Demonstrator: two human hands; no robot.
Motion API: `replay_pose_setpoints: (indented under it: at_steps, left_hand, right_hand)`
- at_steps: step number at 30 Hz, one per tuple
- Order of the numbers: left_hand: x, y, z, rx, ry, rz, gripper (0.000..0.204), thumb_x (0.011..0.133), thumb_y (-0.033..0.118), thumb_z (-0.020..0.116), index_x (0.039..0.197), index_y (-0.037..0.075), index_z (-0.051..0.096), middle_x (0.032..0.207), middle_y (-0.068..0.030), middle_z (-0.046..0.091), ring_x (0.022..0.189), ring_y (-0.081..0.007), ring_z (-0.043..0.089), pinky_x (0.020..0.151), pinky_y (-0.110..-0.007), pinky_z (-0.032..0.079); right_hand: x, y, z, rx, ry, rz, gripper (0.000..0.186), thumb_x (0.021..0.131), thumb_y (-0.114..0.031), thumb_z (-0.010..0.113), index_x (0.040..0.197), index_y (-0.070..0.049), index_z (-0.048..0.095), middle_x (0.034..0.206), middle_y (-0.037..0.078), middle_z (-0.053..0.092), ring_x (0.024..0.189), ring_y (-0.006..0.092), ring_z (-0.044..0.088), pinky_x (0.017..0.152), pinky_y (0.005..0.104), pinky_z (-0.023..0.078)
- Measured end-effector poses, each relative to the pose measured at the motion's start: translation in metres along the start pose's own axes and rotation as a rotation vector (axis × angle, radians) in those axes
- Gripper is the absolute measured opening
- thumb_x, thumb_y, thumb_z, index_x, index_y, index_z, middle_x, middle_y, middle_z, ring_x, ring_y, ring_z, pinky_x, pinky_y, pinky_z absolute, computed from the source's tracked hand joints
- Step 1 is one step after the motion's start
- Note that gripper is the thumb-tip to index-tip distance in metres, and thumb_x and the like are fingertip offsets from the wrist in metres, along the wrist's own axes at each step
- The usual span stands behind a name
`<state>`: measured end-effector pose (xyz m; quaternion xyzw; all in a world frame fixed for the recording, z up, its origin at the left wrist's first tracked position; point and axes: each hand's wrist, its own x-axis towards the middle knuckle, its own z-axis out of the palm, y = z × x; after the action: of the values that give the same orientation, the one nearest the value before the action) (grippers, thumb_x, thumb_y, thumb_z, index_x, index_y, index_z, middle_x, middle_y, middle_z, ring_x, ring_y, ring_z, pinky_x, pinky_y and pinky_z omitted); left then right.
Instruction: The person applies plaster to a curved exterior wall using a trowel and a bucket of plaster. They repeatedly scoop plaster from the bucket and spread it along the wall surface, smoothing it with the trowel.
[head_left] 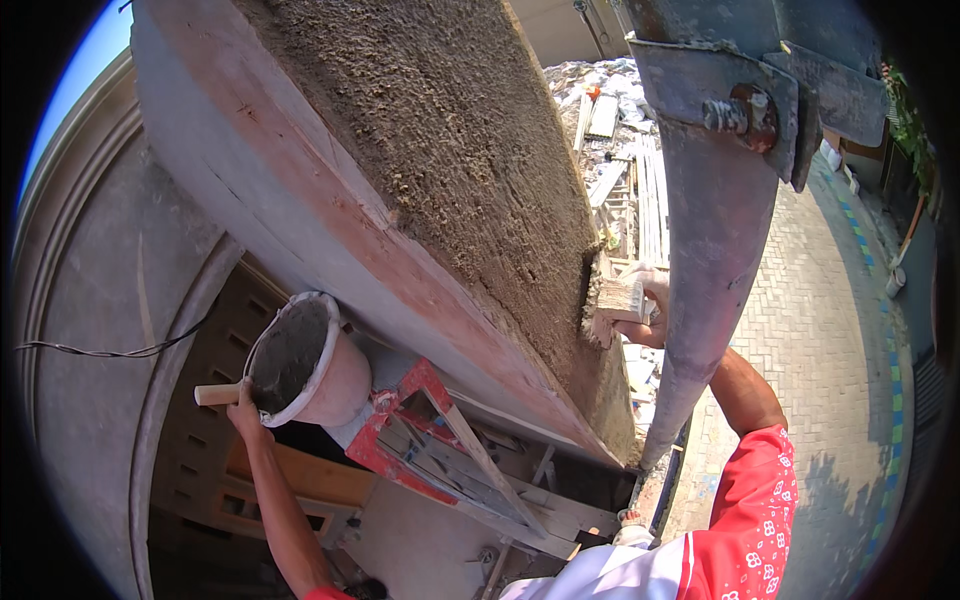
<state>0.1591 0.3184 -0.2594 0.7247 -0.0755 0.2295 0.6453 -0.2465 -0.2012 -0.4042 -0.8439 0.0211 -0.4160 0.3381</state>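
My right hand is closed on a pale, mortar-crusted block-shaped tool, which looks like a plastering float. Its face lies against the edge of a rough band of fresh mortar on a slanting concrete beam. Down at the left, my left hand is closed at the rim of a whitish bucket with grey mortar inside. A pale cylindrical handle sticks out beside that hand; what it belongs to is hidden.
Under the bucket stands a red and grey frame. A thick metal pipe with a bolted clamp runs close by my right arm. Far below are a paved lane and piled rubble. A black cable crosses at the left.
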Motion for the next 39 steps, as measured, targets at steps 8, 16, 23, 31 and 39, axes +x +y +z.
replay_pose_setpoints:
  at_steps: [8,16,23,31,39]
  left_hand:
    - [0.006,-0.011,-0.008,-0.117,-0.077,0.009,0.04,0.086,0.017,0.072,0.113,-0.009,0.059,0.106,-0.0139,0.064,0.091,-0.0226,0.063,0.081,-0.036,0.051]
    - [0.007,-0.01,-0.006,-0.024,-0.014,-0.005,0.04,0.085,0.019,0.073,0.109,-0.01,0.06,0.103,-0.0152,0.064,0.087,-0.0228,0.064,0.077,-0.035,0.052]
    - [0.013,-0.013,-0.011,-0.021,-0.068,0.02,0.04,0.088,0.02,0.07,0.114,-0.008,0.058,0.106,-0.0136,0.064,0.091,-0.0222,0.064,0.08,-0.034,0.052]
    - [0.012,-0.011,-0.01,0.038,-0.04,0.026,0.04,0.088,0.022,0.07,0.113,-0.008,0.059,0.105,-0.0136,0.064,0.09,-0.0212,0.064,0.077,-0.034,0.052]
    - [0.015,-0.015,-0.012,-0.02,-0.064,0.017,0.044,0.086,0.024,0.072,0.111,-0.009,0.059,0.104,-0.0146,0.064,0.089,-0.0215,0.064,0.077,-0.035,0.053]
  right_hand:
    - [-0.001,-0.009,-0.002,-0.065,-0.152,0.033,0.049,0.08,-0.031,0.075,0.121,-0.007,0.06,0.108,0.008,0.063,0.097,0.0193,0.056,0.09,0.0347,0.043]
    - [-0.041,0.009,0.008,0.057,-0.297,0.188,0.055,0.083,-0.034,0.074,0.125,-0.006,0.055,0.108,0.009,0.062,0.093,0.0196,0.057,0.085,0.0345,0.045]
    - [-0.029,0.004,0.005,0.022,-0.035,0.032,0.052,0.082,-0.036,0.075,0.118,-0.002,0.056,0.102,0.013,0.061,0.087,0.0237,0.059,0.077,0.0356,0.047]
    - [0.04,-0.004,0.001,-0.179,0.255,-0.168,0.052,0.082,-0.037,0.076,0.109,0.002,0.057,0.096,0.018,0.06,0.08,0.0284,0.062,0.069,0.0369,0.049]
    - [0.074,0.004,-0.018,-0.067,0.301,-0.003,0.057,0.083,-0.037,0.075,0.118,0.003,0.054,0.099,0.017,0.06,0.086,0.0232,0.063,0.074,0.0344,0.049]
